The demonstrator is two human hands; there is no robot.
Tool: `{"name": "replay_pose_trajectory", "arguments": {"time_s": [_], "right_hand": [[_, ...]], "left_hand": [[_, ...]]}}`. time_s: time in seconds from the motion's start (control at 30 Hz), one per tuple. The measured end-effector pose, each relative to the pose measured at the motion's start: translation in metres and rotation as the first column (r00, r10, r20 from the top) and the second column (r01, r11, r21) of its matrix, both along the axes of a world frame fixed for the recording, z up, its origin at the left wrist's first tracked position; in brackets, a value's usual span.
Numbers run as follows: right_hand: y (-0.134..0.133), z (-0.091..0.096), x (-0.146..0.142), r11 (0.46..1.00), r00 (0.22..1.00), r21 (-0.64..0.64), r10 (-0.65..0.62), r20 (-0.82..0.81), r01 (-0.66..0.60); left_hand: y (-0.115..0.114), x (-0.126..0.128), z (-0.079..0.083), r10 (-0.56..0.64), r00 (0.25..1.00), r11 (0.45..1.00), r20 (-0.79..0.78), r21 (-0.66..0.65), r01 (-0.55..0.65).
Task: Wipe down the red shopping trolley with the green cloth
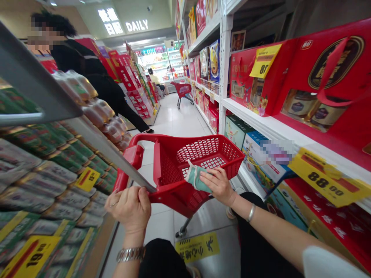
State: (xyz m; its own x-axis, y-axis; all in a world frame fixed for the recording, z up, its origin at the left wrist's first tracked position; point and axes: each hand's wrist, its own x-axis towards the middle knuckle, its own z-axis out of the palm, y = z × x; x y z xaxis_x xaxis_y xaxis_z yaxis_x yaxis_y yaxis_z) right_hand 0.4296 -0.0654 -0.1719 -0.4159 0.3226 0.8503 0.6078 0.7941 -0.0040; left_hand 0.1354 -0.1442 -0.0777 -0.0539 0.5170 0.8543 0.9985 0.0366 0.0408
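A lit wall sign (136, 25) reads "DAILY" beside Chinese characters at the far end of the aisle. The yellow price tags are easy to read: "88.00" on the tag (322, 177) at the right shelf edge, and "19.00" on the tag (31, 255) at lower left. A smaller yellow tag (87, 179) shows a 15, and a yellow floor sticker (197, 247) carries a slipping figure.

Red gift boxes (319, 85) fill the white shelves on the right, and stacked green and silver cans (43, 181) fill the left. A grey shelf edge (37, 85) cuts across the view on the left, passing just over the cart. Ahead, a person in black (98, 83) stands near the shelves, and a second red cart (182, 90) stands farther down the aisle.

The left hand (129, 208) is closed around the handle of a red shopping cart (179, 175), fingers curled tight — a metal watch on its wrist. The right hand (218, 185), fingers together, presses a pale green folded cloth (197, 178) against the inside of the basket.
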Motion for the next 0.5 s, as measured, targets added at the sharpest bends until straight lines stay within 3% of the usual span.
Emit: {"name": "replay_pose_trajectory", "arguments": {"time_s": [0.27, 0.5], "right_hand": [[0.024, -0.010, 0.050, 0.989, 0.989, -0.025, -0.148, 0.005, 0.148], [0.049, -0.021, 0.088, 0.964, 0.963, 0.012, -0.267, 0.043, 0.266]], "left_hand": [[-0.004, -0.002, -0.002, 0.019, 0.983, 0.998, -0.182, 0.056, -0.009], [-0.007, 0.002, -0.009, 0.085, 0.983, 0.996, -0.162, 0.026, -0.081]]}}
